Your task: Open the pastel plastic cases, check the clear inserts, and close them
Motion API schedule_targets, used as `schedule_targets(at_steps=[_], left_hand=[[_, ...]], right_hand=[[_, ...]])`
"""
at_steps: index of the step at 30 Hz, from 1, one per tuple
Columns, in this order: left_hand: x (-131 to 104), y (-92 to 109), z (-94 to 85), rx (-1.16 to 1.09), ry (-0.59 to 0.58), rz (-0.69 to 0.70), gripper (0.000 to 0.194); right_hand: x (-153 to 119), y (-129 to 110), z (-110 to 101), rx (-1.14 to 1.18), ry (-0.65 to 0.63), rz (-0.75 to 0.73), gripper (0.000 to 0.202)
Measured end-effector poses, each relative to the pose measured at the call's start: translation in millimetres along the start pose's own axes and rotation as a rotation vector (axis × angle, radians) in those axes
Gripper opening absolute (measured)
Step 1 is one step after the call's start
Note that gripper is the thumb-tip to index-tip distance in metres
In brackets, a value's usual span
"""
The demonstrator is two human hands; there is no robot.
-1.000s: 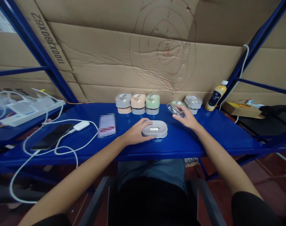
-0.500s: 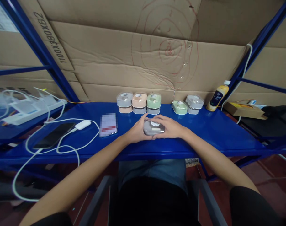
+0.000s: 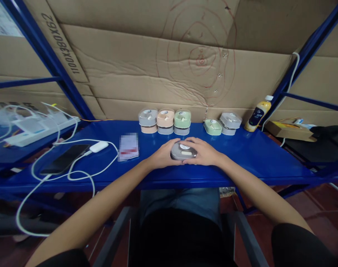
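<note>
A grey rounded box with a clear lid (image 3: 181,153) is held between both hands over the front part of the blue table. It has a round label and a pale oblong tab on top. My left hand (image 3: 165,154) wraps round its left side, fingers closed against it. From the right, my right hand (image 3: 202,151) grips the box, its fingers reaching over the far edge and its thumb at the near side. Behind the hands stand stacked boxes of the same kind: grey (image 3: 148,117), peach (image 3: 165,118) and green (image 3: 182,118). Farther right are a single green box (image 3: 212,127) and a grey stack (image 3: 230,121).
Left on the table (image 3: 269,157) lie a blurred-out phone-like object (image 3: 128,147), a black phone (image 3: 65,159) and a white cable with an adapter (image 3: 99,147). A power strip (image 3: 41,133) sits far left. A juice bottle (image 3: 258,114) stands right, before the cardboard wall (image 3: 124,59).
The grey box and both hands have shifted very slightly to the right. My left fingertips sit a little lower against the box. Both hands still hold it.
</note>
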State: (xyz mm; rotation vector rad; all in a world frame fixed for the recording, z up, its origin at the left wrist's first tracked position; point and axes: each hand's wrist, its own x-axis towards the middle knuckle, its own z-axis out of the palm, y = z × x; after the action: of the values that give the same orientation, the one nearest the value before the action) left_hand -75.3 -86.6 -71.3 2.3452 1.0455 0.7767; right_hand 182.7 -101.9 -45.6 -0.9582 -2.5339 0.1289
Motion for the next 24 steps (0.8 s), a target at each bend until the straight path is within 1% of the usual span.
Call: schedule_targets(at_steps=[4, 8, 13, 16, 18, 19, 22, 24], left_hand=[[0.4, -0.2, -0.8, -0.044, -0.019, 0.005, 0.113], [0.9, -1.2, -0.7, -0.056, -0.013, -0.010, 0.119], [1.1, -4.4, 0.7, -0.036, -0.014, 0.008, 0.113], [1.7, -8.8, 3.1, -0.016, -0.002, 0.002, 0.116], [2.2, -12.0, 5.2, -0.005, 0.033, -0.004, 0.114], [2.5, -13.5, 6.1, 0.007, 0.067, -0.005, 0.108], [3.0, -16.1, 7.8, 0.074, 0.181, 0.004, 0.081], [3.3, -16.7, 7.9, 0.114, 0.220, 0.009, 0.068]], right_hand=[[-3.9, 6.1, -0.2, 0.087, 0.041, -0.055, 0.079], [-5.4, 6.8, 1.2, 0.112, 0.059, -0.052, 0.077], [-7.2, 5.7, -1.8, 0.080, 0.011, -0.031, 0.083], [-18.5, 6.8, -9.5, 0.048, -0.038, -0.033, 0.085], [-30.6, 5.7, -16.0, -0.026, -0.052, -0.010, 0.084], [-36.9, 4.1, -19.4, -0.096, -0.055, 0.027, 0.083], [-50.1, -2.7, -28.5, -0.405, -0.056, 0.216, 0.082], [-50.2, -3.5, -31.8, -0.592, -0.039, 0.312, 0.082]])
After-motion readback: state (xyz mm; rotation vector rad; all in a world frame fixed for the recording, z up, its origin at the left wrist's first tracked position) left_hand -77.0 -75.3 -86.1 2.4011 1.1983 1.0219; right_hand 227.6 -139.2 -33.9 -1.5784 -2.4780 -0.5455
